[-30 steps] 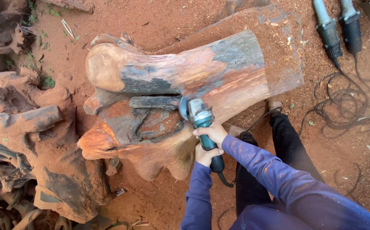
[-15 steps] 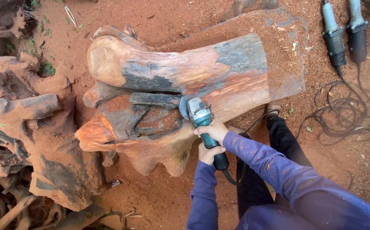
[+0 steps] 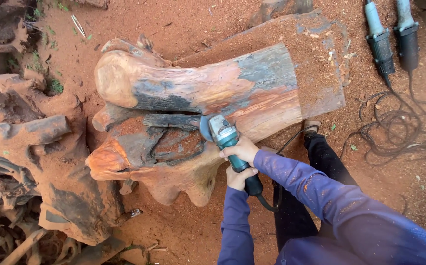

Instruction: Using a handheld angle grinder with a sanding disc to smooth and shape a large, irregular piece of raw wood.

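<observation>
A large reddish-brown stump (image 3: 188, 103) with dark patches lies on its side on red sawdust-covered ground. I hold a teal angle grinder (image 3: 220, 130) with both hands, its disc against the stump's dark middle hollow. My right hand (image 3: 242, 148) wraps the grinder's body just behind the head. Lower down, my left hand (image 3: 237, 177) grips the black rear handle. Both sleeves are blue-purple.
Gnarled root pieces (image 3: 36, 162) are piled at the left. A flat wooden slab (image 3: 321, 59) lies behind the stump. Two more power tools (image 3: 392, 39) rest at the top right, with tangled black cords (image 3: 399, 132) on the ground. My dark-trousered leg (image 3: 325, 162) stands beside the stump.
The view has drifted slightly; the grinder and both hands stay at the same spot on the stump's hollow.
</observation>
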